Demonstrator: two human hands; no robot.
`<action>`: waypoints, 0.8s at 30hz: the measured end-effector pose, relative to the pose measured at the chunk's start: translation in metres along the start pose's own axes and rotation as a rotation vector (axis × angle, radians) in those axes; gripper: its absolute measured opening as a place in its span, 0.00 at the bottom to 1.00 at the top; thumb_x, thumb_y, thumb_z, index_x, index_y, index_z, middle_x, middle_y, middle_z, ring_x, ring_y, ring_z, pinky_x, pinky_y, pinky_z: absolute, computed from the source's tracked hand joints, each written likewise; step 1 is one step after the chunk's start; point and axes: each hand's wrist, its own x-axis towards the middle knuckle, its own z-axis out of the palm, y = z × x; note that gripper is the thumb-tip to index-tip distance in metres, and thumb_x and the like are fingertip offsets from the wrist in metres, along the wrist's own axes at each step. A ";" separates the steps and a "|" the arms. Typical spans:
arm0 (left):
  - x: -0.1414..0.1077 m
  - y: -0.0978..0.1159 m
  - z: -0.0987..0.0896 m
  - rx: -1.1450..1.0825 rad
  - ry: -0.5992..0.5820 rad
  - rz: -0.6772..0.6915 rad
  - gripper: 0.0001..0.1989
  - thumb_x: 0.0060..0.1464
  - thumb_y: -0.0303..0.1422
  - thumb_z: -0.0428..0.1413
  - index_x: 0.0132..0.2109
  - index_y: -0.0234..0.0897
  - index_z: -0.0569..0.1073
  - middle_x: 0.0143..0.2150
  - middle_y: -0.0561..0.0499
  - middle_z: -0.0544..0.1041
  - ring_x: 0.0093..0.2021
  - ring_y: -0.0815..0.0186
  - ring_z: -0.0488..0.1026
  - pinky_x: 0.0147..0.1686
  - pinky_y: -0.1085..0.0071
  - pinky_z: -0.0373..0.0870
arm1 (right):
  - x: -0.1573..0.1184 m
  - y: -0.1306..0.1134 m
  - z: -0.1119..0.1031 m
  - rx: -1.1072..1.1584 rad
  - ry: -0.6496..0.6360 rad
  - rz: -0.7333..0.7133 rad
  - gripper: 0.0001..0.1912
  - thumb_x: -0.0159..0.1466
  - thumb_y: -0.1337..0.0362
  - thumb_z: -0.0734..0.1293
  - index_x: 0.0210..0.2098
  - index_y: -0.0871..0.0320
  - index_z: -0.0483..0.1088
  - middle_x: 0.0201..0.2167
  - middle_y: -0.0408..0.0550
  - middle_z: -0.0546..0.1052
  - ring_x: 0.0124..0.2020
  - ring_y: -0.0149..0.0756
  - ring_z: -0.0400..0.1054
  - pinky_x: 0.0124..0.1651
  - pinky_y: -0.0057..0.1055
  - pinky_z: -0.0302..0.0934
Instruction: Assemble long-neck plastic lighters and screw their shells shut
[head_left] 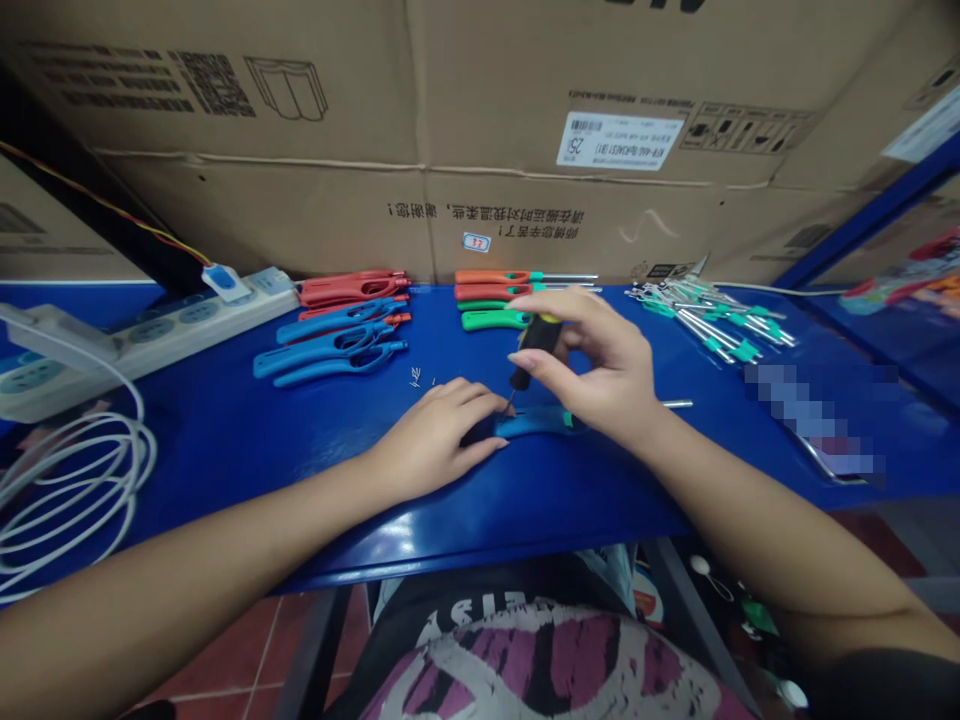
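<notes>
My left hand (442, 440) presses a blue long-nosed lighter (532, 421) flat on the blue table, its fingers closed around the handle end. A green part and a metal tube show at the lighter's right side. In my right hand (600, 365) is a screwdriver (534, 352) with a black and yellow handle, held tilted. Its tip comes down on the lighter beside my left fingertips; the exact contact is hidden. A few small screws (415, 377) lie just beyond my left hand.
Red casings (352, 288) and blue casings (337, 345) lie at the back left. Assembled lighters (491, 292) are in the back middle. Metal tubes with green parts (724, 320) lie right, near a phone (817, 425). A power strip (150, 335), coiled cable (75, 480) and cardboard box (450, 120) border the table.
</notes>
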 end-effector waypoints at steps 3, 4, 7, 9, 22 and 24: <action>0.000 0.000 0.000 -0.002 -0.002 -0.004 0.12 0.64 0.36 0.58 0.53 0.39 0.72 0.52 0.47 0.77 0.53 0.56 0.71 0.54 0.56 0.69 | -0.001 -0.001 0.001 -0.047 0.036 -0.043 0.16 0.69 0.57 0.67 0.56 0.51 0.72 0.49 0.50 0.77 0.34 0.34 0.72 0.35 0.34 0.72; 0.000 0.000 0.000 -0.002 -0.005 -0.008 0.12 0.64 0.36 0.58 0.53 0.39 0.72 0.52 0.47 0.77 0.53 0.56 0.72 0.54 0.56 0.69 | -0.001 -0.001 0.000 -0.017 -0.010 -0.013 0.18 0.72 0.58 0.63 0.60 0.50 0.69 0.51 0.51 0.77 0.33 0.34 0.72 0.34 0.34 0.72; 0.000 0.000 0.000 0.003 -0.008 -0.018 0.12 0.64 0.36 0.59 0.53 0.39 0.72 0.52 0.47 0.77 0.53 0.56 0.72 0.54 0.56 0.69 | 0.000 -0.003 -0.002 0.070 -0.143 0.074 0.21 0.74 0.60 0.59 0.66 0.51 0.63 0.53 0.51 0.76 0.33 0.32 0.73 0.32 0.31 0.72; 0.000 0.000 0.000 0.004 -0.006 -0.016 0.13 0.64 0.36 0.59 0.53 0.39 0.72 0.52 0.47 0.77 0.54 0.56 0.71 0.55 0.56 0.69 | 0.001 -0.003 -0.003 0.013 -0.095 0.011 0.20 0.70 0.57 0.65 0.60 0.52 0.69 0.49 0.51 0.78 0.35 0.35 0.74 0.34 0.32 0.73; 0.000 0.000 -0.002 -0.014 -0.019 -0.027 0.13 0.64 0.36 0.59 0.53 0.39 0.72 0.52 0.47 0.77 0.53 0.56 0.71 0.54 0.56 0.68 | 0.007 -0.002 -0.012 -0.100 -0.002 -0.165 0.18 0.73 0.60 0.62 0.59 0.54 0.72 0.47 0.51 0.81 0.38 0.37 0.76 0.44 0.37 0.73; -0.001 0.000 -0.002 -0.012 -0.019 -0.027 0.13 0.64 0.36 0.59 0.53 0.39 0.72 0.52 0.47 0.77 0.52 0.55 0.71 0.53 0.56 0.68 | 0.007 -0.001 -0.013 -0.051 -0.083 -0.099 0.20 0.74 0.62 0.57 0.63 0.53 0.68 0.48 0.51 0.80 0.38 0.35 0.76 0.42 0.36 0.73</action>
